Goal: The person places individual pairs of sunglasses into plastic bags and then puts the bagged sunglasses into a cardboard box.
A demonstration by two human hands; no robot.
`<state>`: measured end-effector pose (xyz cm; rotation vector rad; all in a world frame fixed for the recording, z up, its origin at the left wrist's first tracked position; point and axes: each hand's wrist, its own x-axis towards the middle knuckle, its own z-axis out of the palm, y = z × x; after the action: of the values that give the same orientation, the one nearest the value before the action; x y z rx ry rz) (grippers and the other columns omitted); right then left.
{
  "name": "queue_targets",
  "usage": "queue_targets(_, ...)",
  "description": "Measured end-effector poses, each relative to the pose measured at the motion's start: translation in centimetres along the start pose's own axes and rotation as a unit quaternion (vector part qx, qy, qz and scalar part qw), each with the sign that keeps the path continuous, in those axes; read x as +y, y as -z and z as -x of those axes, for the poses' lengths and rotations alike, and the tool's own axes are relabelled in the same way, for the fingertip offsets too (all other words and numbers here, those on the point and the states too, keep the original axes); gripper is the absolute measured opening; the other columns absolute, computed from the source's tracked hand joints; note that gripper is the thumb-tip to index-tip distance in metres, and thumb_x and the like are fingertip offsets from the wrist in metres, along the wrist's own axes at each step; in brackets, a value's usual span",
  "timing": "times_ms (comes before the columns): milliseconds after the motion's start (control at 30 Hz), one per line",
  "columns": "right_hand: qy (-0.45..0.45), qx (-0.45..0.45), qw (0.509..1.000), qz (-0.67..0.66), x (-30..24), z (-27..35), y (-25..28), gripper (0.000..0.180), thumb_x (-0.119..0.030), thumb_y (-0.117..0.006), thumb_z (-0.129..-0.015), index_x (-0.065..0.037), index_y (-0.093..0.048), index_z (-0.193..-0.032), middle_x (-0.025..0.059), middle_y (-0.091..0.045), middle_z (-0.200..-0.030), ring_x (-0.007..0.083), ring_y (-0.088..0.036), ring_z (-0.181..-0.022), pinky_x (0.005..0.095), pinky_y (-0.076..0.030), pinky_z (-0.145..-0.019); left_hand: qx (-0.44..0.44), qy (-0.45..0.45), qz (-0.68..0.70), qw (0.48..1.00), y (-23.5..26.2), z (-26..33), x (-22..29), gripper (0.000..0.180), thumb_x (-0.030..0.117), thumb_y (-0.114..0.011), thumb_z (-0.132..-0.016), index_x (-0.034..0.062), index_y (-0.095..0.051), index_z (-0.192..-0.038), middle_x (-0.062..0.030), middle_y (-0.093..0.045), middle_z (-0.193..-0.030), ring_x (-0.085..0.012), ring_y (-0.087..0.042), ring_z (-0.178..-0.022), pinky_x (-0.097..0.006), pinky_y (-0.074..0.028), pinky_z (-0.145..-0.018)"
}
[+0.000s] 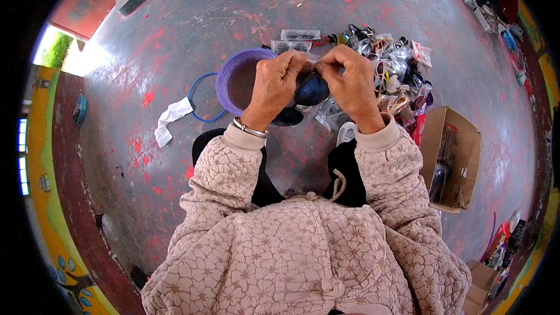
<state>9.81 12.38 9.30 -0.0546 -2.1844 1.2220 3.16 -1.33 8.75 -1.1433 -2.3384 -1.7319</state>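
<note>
Red-flecked floor (192,29): by one purple tub (223,86), your left hand (273,84) and right hand (353,84) (knuckles up) pinch clear plastic (314,57).

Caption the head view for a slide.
Left hand and right hand pinching clear plastic by a dark rounded lens.

No lettering, number, label or sign is legible in the head view. Any print on the open brown cardboard box (431,140) is too small to read.

Red-flecked grey floor (125,186), yellow painted wall (38,157), bright opening (53,49)
</note>
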Motion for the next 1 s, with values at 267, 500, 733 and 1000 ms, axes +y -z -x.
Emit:
queue_targets(267,-0.061,-0.103,0.993,0.0,0.7,0.0,0.2,0.007,-0.001,-0.061,-0.072,0.005,-0.058,-0.074,0.012,-0.06,-0.064,0.015,-0.058,-0.058,0.028,-0.045,-0.056,-0.049,-0.034,-0.058,0.997,-0.3,-0.2,-0.2,0.02,0.014,-0.047,-0.088,-0.0017,-0.055,-0.079,-0.0191,-0.05,-0.062,-0.0242,-0.051,-0.051,-0.03,-0.042,-0.052)
queue_targets(500,0.031,-0.033,0.998,0.031,-0.1,0.1,0.4,0.009,0.003,-0.059,-0.065,0.003,-0.05,-0.067,0.0134,-0.051,-0.062,0.0235,-0.053,-0.053,0.0312,-0.039,-0.05,-0.099,-0.021,-0.077,0.992,0.2,-0.1,-0.3,0.018,0.012,-0.051,-0.087,-0.003,-0.056,-0.079,-0.0117,-0.059,-0.063,-0.0167,-0.056,-0.054,-0.028,-0.044,-0.053)
queue_targets(733,-0.002,-0.025,0.999,0.022,-0.3,0.0,0.9,0.01,-0.006,-0.061,-0.069,0.0,-0.053,-0.065,0.0132,-0.055,-0.063,0.0307,-0.054,-0.057,0.0358,-0.041,-0.05,-0.016,0.072,0.141,0.987,-0.3,-0.2,-1.0,0.007,0.004,-0.06,-0.08,-0.0011,-0.06,-0.075,-0.0005,-0.061,-0.064,-0.0035,-0.053,-0.061,-0.02,-0.044,-0.056)
queue_targets(1000,-0.066,-0.072,0.995,-0.037,-0.1,-0.3,1.8,0.007,-0.004,-0.062,-0.071,0.001,-0.058,-0.072,0.014,-0.057,-0.063,0.0269,-0.057,-0.055,0.0317,-0.042,-0.05,0.044,0.069,0.153,0.985,1.1,-0.3,0.0,0.013,0.01,-0.058,-0.082,0.0012,-0.06,-0.074,-0.004,-0.063,-0.068,-0.0085,-0.058,-0.062,-0.022,-0.047,-0.06)
